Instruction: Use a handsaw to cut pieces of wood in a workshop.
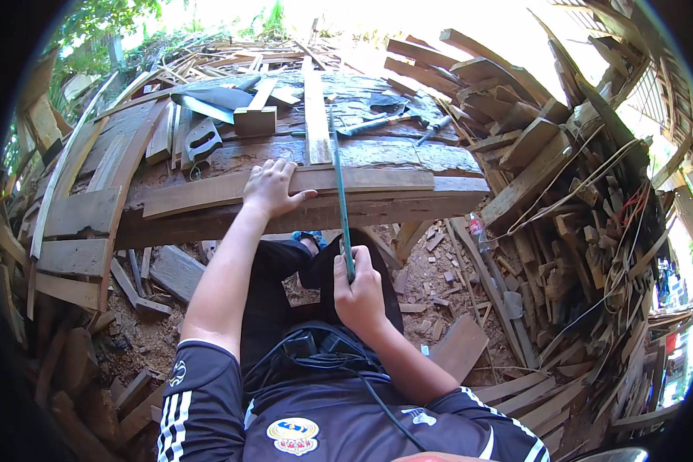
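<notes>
My left hand (269,188) lies on a long brown plank (208,195) along the near edge of the workbench, fingers flat over it and thumb spread out. In my right hand (359,289) is a handsaw, closed in my fist at its lower end. The thin greenish saw blade (341,181), seen almost edge-on, runs away from me and crosses the plank right of my left hand. Whether its teeth have cut into the wood cannot be made out. A pale wooden strip (316,115) lies lengthwise just left of the blade's far part.
On the thick-timbered workbench (393,159) lie a hammer (377,123), a dark-handled tool (202,142) and a small wood block (255,122). Scrap lumber (527,146) is piled high at right. Boards (75,257) stick out at left. Offcuts and sawdust cover the ground (431,269).
</notes>
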